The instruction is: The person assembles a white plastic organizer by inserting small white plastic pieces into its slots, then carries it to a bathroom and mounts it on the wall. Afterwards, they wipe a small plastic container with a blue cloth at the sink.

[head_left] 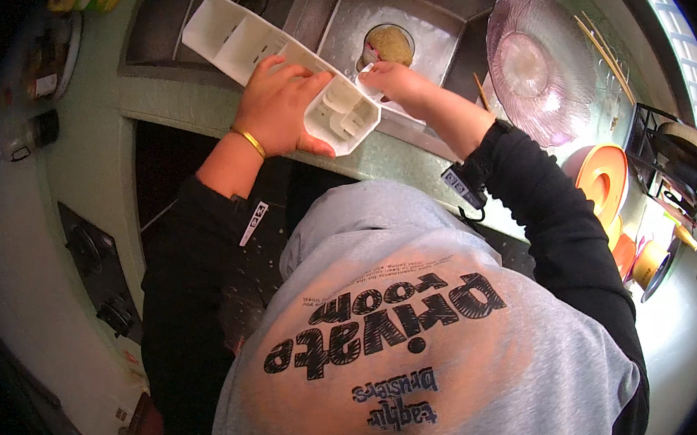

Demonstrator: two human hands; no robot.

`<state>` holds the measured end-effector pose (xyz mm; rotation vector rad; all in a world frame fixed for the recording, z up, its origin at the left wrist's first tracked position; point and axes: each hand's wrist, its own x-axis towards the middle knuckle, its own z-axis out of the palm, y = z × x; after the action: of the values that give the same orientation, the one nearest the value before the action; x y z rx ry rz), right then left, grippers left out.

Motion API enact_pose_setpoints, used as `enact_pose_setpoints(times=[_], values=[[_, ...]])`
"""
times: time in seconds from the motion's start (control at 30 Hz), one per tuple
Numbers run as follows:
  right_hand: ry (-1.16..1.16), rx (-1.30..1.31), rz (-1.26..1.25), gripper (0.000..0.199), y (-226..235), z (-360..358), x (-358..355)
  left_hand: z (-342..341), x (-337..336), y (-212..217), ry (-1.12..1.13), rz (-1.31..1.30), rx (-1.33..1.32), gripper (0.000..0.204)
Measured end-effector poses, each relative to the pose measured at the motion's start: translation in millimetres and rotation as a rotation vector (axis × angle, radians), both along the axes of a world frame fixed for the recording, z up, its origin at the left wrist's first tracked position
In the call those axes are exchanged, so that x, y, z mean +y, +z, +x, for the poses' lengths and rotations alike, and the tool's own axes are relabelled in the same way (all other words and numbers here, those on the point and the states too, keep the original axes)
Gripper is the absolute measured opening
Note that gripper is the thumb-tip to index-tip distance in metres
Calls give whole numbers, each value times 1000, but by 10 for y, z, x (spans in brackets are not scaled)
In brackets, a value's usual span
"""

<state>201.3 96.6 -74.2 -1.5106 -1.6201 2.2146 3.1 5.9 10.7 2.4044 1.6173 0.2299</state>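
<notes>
A long white plastic bin with inner compartments [221, 42] is tilted over the counter edge and the sink. My left hand [279, 112] grips it across the middle, fingers over the rim and thumb at the near end. Small white fittings show inside its near compartment. My right hand [402, 87] is closed at the bin's right side, over the sink, pinching a small white piece [367, 83] whose kind I cannot make out. Beyond that hand, a round yellow-brown scrubber [390, 46] with a pinkish bit beside it lies in the steel sink basin [347, 14].
A second basin with a drain [251, 1] adjoins on the left. Right of the sink stands a scalloped pinkish glass dish [527, 65], near thin wooden sticks [604, 54]. Orange lids [602, 179] and a dark rack with utensils [684, 163] crowd the right counter.
</notes>
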Motion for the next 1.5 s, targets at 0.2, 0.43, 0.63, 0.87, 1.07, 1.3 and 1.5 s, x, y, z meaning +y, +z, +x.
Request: enact_pose_setpoints(times=[0.2,0.43,0.63,0.87,1.07,1.3,1.5], values=[[-21,-36,45,26,-44,49,-57,0,-10,-25,-18,-27,0,102],[-125,72,-92,24,-98,120,30,-15,-40,-29,1,-16,1,92],[-3,4,26,24,47,123,124,-13,-44,-29,-2,14,24,93],[-25,134,-74,26,22,108,139,-9,-34,-39,5,-16,25,95],[106,27,34,23,-29,107,118,-19,-25,-26,-19,17,-5,96],[-26,83,91,20,-92,104,6,-7,-30,10,-15,-46,34,99],[-202,7,77,32,-198,185,18,13,-36,32,4,-10,20,94]])
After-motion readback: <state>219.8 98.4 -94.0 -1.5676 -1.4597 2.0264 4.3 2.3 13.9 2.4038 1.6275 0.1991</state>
